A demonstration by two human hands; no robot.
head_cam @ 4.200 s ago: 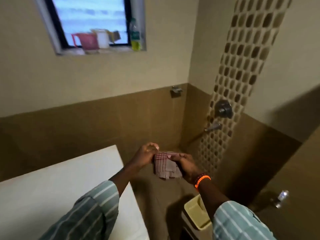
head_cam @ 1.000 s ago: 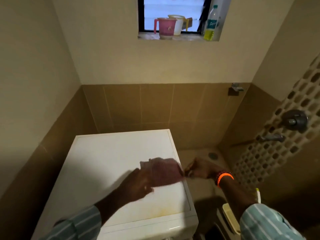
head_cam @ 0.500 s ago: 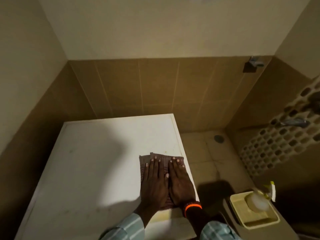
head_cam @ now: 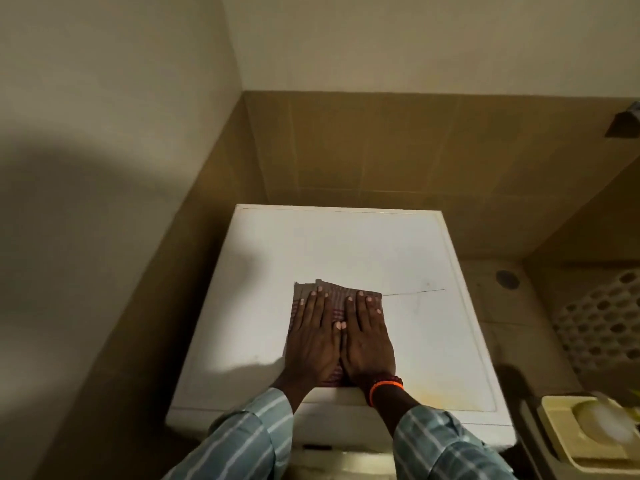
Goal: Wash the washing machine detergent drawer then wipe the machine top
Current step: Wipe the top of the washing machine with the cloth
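A white washing machine top (head_cam: 346, 251) fills the middle of the head view, with a thin dark line and a yellowish stain near its front right. A folded reddish checked cloth (head_cam: 337, 292) lies flat on it near the front centre. My left hand (head_cam: 311, 337) and my right hand (head_cam: 367, 337) press side by side on the cloth with straight fingers. An orange band circles my right wrist. The detergent drawer is not in sight.
Tiled walls close in behind and to the left of the machine. A floor drain (head_cam: 506, 278) lies to the right. A pale yellow tray (head_cam: 557, 441) with a whitish object in it sits at the lower right. A wall fitting (head_cam: 627, 123) is at the far right.
The cloth went from being held up between both hands to lying flat under them on the machine top. Since half a second ago both hands and the cloth slid left, away from the right edge.
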